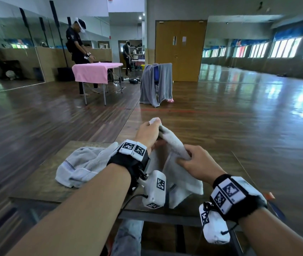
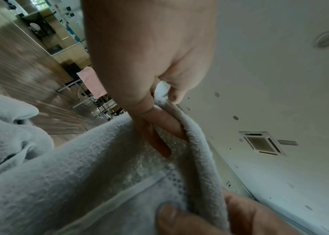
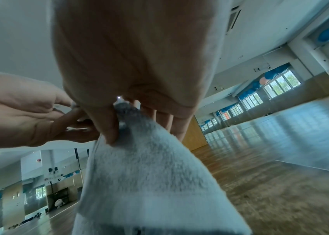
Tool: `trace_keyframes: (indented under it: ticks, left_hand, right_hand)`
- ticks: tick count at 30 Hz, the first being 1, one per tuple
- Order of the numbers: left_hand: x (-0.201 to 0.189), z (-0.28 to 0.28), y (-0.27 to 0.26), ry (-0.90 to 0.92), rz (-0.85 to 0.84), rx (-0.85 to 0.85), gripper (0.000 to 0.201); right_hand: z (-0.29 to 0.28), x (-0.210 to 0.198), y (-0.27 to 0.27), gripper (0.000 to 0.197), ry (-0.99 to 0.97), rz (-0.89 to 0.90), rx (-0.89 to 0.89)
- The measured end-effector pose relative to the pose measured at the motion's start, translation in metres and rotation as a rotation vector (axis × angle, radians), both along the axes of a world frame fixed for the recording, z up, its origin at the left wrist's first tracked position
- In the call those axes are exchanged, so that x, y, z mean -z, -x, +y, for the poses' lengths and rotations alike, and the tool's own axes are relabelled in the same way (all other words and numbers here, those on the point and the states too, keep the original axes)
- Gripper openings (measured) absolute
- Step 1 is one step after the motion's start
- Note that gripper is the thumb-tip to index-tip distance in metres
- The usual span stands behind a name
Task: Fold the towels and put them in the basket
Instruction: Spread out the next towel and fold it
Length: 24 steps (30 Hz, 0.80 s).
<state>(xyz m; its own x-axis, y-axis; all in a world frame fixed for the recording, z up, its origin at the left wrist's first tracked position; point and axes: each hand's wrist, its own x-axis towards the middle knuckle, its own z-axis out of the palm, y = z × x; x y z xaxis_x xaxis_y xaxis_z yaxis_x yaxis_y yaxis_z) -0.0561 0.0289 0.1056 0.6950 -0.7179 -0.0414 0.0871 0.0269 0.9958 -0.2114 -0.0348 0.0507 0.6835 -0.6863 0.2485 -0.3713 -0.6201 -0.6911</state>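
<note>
A pale grey towel (image 1: 174, 150) hangs lifted above the wooden table (image 1: 41, 187), held by both hands. My left hand (image 1: 147, 133) pinches one top corner, raised highest, with a bit of cloth poking past the thumb. My right hand (image 1: 198, 163) grips the upper edge lower and to the right. In the left wrist view the left fingers (image 2: 159, 124) lie inside a fold of the towel (image 2: 99, 182). The right wrist view shows the right thumb (image 3: 107, 127) pressed on the towel (image 3: 149, 174). A second crumpled towel (image 1: 80, 167) lies on the table's left side. No basket is in view.
The table's front edge (image 1: 147, 215) runs near my knees. Beyond it is open wooden floor. A chair draped in grey cloth (image 1: 156, 84) stands ahead, and a person works at a pink-covered table (image 1: 95, 71) at the far left.
</note>
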Motion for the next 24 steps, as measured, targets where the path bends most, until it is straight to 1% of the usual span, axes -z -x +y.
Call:
trace_keyframes:
  ticks: [1,2,3,4,5,6,7,9,11,12,14,15,16,17,18,19,21,22,23,24]
  left_hand:
    - [0.0,-0.003,0.006,0.011,0.03,0.012,0.02]
    - [-0.002,-0.003,0.014,-0.018,0.024,0.036,0.017]
    - [-0.001,0.003,0.02,-0.035,0.055,0.011,0.014]
    - [0.003,0.001,0.023,-0.118,0.056,0.0,0.014]
    - [0.001,0.002,0.023,-0.133,0.046,0.044,0.015]
    - [0.0,-0.005,0.017,-0.12,-0.007,0.082,0.02]
    - [0.003,-0.005,0.011,-0.1,-0.065,0.123,0.026]
    - [0.009,0.004,0.001,-0.128,-0.229,0.207,0.04]
    - [0.015,-0.003,0.006,-0.125,-0.339,0.231,0.051]
    - [0.019,-0.005,0.007,-0.118,-0.407,0.235,0.06]
    - [0.025,-0.006,0.009,-0.105,-0.549,0.167,0.084]
    - [0.029,-0.005,0.006,-0.079,-0.596,0.124,0.093]
    - [0.032,-0.004,0.006,-0.047,-0.63,0.097,0.097]
    - [0.034,-0.002,0.008,-0.018,-0.65,0.077,0.098]
    - [0.035,-0.002,0.011,-0.004,-0.671,0.066,0.093]
    - [0.037,-0.002,0.012,0.0,-0.7,0.068,0.081]
    - [0.038,-0.003,0.009,0.027,-0.777,0.085,0.045]
    - [0.037,-0.002,0.007,0.044,-0.795,0.094,0.031]
    - [0.037,-0.002,0.005,0.049,-0.8,0.1,0.025]
    - [0.038,-0.001,0.003,0.038,-0.81,0.104,0.027]
  right_hand:
    - [-0.003,0.0,0.001,0.02,0.018,-0.029,0.023]
    - [-0.006,0.0,0.002,0.019,0.031,-0.061,0.046]
    - [-0.008,0.0,0.003,0.018,0.037,-0.097,0.069]
    - [-0.01,0.0,0.005,0.019,0.029,-0.137,0.088]
    - [-0.012,-0.001,0.006,0.022,0.011,-0.172,0.099]
    - [-0.012,-0.001,0.007,0.025,-0.006,-0.197,0.102]
    - [-0.012,-0.002,0.008,0.028,-0.018,-0.213,0.103]
    - [-0.012,-0.005,0.011,0.032,-0.026,-0.212,0.097]
    - [-0.012,-0.009,0.013,0.039,-0.048,-0.189,0.08]
    - [-0.013,-0.01,0.013,0.044,-0.068,-0.178,0.075]
    - [-0.016,-0.013,0.014,0.055,-0.105,-0.142,0.068]
    - [-0.017,-0.014,0.015,0.057,-0.124,-0.123,0.067]
    - [-0.019,-0.014,0.015,0.06,-0.147,-0.113,0.058]
    - [-0.021,-0.015,0.015,0.063,-0.167,-0.106,0.04]
    - [-0.021,-0.016,0.014,0.065,-0.184,-0.102,0.022]
    - [-0.021,-0.017,0.014,0.065,-0.19,-0.104,0.008]
    - [-0.021,-0.019,0.011,0.051,-0.153,-0.12,-0.015]
    - [-0.021,-0.02,0.01,0.042,-0.122,-0.121,-0.015]
    - [-0.023,-0.021,0.008,0.032,-0.095,-0.122,0.005]
    - [-0.024,-0.022,0.008,0.023,-0.08,-0.129,0.038]
